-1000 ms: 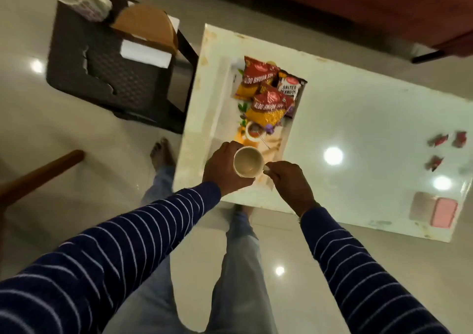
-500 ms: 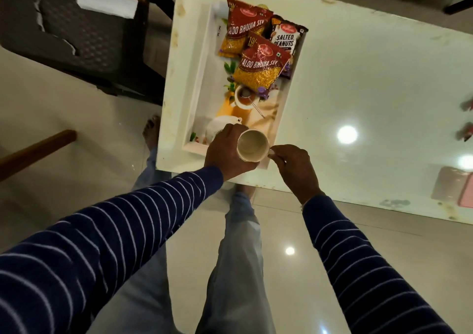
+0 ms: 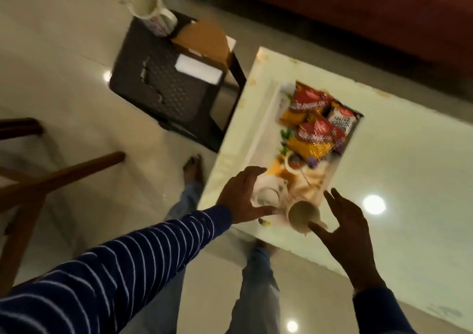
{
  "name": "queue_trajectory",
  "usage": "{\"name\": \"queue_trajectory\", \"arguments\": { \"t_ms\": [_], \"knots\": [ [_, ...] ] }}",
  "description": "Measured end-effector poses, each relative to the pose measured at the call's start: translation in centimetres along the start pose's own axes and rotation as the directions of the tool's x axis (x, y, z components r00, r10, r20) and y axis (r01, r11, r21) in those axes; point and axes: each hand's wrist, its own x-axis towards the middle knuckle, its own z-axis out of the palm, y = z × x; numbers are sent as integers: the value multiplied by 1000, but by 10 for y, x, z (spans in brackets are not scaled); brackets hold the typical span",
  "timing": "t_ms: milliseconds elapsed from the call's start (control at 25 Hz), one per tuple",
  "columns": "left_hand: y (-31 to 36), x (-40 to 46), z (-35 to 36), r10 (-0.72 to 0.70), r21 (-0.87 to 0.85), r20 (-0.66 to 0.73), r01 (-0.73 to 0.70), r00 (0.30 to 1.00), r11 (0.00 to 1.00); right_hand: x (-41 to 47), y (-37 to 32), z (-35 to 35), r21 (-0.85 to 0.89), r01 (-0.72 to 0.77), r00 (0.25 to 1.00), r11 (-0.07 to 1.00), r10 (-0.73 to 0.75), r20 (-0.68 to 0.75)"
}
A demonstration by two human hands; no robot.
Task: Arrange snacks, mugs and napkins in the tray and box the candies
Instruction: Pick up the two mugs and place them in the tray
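The snack packets (image 3: 317, 129) lie at the 12 o'clock end of the tray (image 3: 258, 139) and a cream mug (image 3: 303, 214) stands upright at its 6 o'clock end, so I judge snacks done and one mug placed. My left hand (image 3: 243, 195) and right hand (image 3: 345, 228) hover spread wide on either side of it, holding nothing. A second mug (image 3: 151, 9) and the napkins (image 3: 198, 69) wait on the dark stool (image 3: 163, 90) at 10 o'clock; candies are out of sight.
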Motion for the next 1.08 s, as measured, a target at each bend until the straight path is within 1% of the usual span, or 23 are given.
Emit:
{"name": "queue_trajectory", "arguments": {
  "t_ms": [80, 120, 200, 240, 360, 400, 440, 520, 600, 720, 800, 920, 960, 1040, 1080],
  "knots": [
    [-35, 14, -55, -17, -5, -111, 17, 994, 1000, 28, -31, -13, 15, 27, 1000, 1000, -27, -13],
    [-53, 23, -87, -49, -8, -187, 48, 981, 999, 45, -53, -19, 41, 15, 1000, 999, -14, -18],
    [-84, 45, -156, -133, -28, -351, 131, 927, 991, 83, -106, -29, 116, -13, 999, 993, 16, -28],
    [-98, 58, -190, -157, -32, -416, 158, 896, 987, 106, -134, -31, 144, -1, 999, 990, 6, -33],
    [-136, 103, -278, -156, -6, -561, 184, 813, 983, 179, -215, -34, 226, 103, 994, 969, -93, -52],
    [-147, 118, -304, -167, -13, -581, 196, 796, 980, 205, -244, -33, 267, 133, 991, 955, -121, -59],
    [-157, 133, -326, -195, -49, -576, 205, 794, 978, 230, -273, -31, 281, 166, 986, 945, -150, -79],
    [-173, 160, -359, -237, -128, -519, 200, 821, 971, 279, -325, -25, 245, 197, 979, 949, -175, -107],
    [-186, 185, -378, -221, -131, -457, 181, 861, 975, 318, -366, -19, 204, 181, 980, 962, -160, -115],
    [-195, 211, -384, -170, -118, -351, 137, 921, 984, 357, -406, -7, 174, 185, 980, 967, -168, -111],
    [-199, 225, -382, -128, -124, -319, 93, 939, 988, 372, -421, -1, 160, 198, 977, 967, -183, -109],
    [-195, 230, -388, -50, -124, -371, 3, 927, 992, 380, -433, 3, 132, 252, 961, 959, -232, -154],
    [-192, 230, -386, -44, -125, -394, -6, 918, 992, 381, -433, 3, 119, 259, 958, 958, -240, -157],
    [-202, 245, -376, -88, -166, -331, 34, 939, 986, 399, -429, 18, 119, 218, 970, 969, -201, -140],
    [-201, 243, -374, -87, -171, -341, 29, 936, 985, 400, -429, 18, 119, 241, 967, 963, -227, -119]
  ]
}}
